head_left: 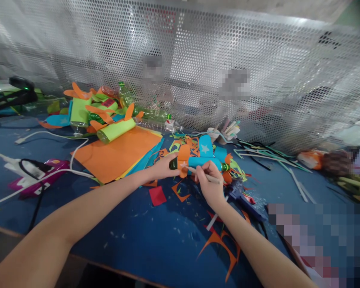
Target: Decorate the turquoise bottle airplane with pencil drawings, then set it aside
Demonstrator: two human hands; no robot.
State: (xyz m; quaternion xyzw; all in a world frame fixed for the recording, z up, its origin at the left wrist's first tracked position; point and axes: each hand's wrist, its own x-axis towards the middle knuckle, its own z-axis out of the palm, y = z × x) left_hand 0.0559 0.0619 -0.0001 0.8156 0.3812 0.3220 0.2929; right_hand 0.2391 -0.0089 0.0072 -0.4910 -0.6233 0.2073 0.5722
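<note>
A small green bottle wrapped in blue paper (204, 162) lies sideways above the table, its green cap end to the right. My left hand (163, 167) is closed around its dark green base end at the left. Beside that hand, an orange paper piece (184, 165) with a pale star sits on the wrap. In my right hand (210, 186) is a light-coloured pen (213, 179), gripped like a writing tool, its tip at the orange piece; whether it touches cannot be made out. A blue paper flap (205, 147) with a white star stands behind the bottle. Below my right wrist lies a dark blue glue gun (243, 198).
Orange paper sheets (117, 154) lie stacked to the left, with paper-wrapped bottles (117, 130) behind them. A purple power strip (43, 176) with white cables is at far left. Orange offcuts (220, 242) litter the front. A perforated metal screen (180, 60) borders the back, people behind it.
</note>
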